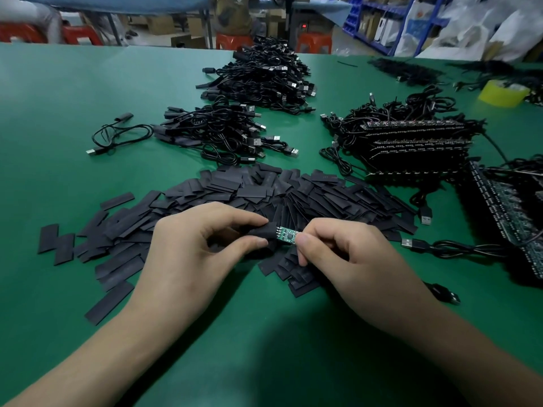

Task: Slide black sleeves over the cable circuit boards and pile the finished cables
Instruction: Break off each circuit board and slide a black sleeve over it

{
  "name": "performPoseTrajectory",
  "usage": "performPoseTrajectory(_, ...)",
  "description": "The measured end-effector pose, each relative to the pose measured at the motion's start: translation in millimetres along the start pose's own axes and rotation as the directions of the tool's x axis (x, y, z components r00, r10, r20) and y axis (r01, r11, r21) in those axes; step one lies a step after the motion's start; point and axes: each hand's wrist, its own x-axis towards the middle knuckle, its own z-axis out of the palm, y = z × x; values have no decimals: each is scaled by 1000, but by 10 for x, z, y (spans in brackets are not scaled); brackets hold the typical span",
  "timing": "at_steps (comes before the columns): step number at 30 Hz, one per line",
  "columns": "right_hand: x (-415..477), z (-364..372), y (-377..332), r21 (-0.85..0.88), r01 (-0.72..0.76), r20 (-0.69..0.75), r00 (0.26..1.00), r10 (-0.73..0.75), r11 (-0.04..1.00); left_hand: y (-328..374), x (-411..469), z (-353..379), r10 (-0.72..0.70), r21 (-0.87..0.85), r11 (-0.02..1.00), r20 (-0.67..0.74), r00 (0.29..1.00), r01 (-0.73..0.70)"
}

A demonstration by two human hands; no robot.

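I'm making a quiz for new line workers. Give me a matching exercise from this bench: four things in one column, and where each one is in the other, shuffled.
1 circuit board
2 tape roll
3 lone cable
4 held sleeve

A far right, at the back
B pinched by the left hand
C pinched by the right hand
D alone, left of the cable piles

Pairs: 1-C, 2-A, 3-D, 4-B
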Motion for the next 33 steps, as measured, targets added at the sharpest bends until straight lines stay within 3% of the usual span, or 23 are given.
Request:
performPoseTrajectory(3,-5,-17,18,-42,0,30,1000,2,999,-15,14,-39,127,104,986,71,989,-134)
performPoseTrajectory(7,17,-61,71,-36,-23,68,997,26,999,-37,24,-69,214,106,967,159,964,-232)
performPoseTrajectory(15,61,-134,130,80,-113,162,982,99,990,-26,41,-81,206,37,975,208,956,-218)
performPoseTrajectory(24,74,-144,118,302,-227,253,956,152,926,-5,32,-98,238,68,965,194,952,-255)
performPoseTrajectory(26,65,-132,107,269,-198,229,964,138,943,7,18,-82,210,33,975,176,962,-219)
performPoseTrajectory(29,35,-90,106,71,-92,166,983,79,993,34,-5,-44,192,12,980,192,962,-198)
performPoseTrajectory(33,16,-54,104,31,-53,144,988,48,998,57,-28,-15,212,43,974,196,957,-224)
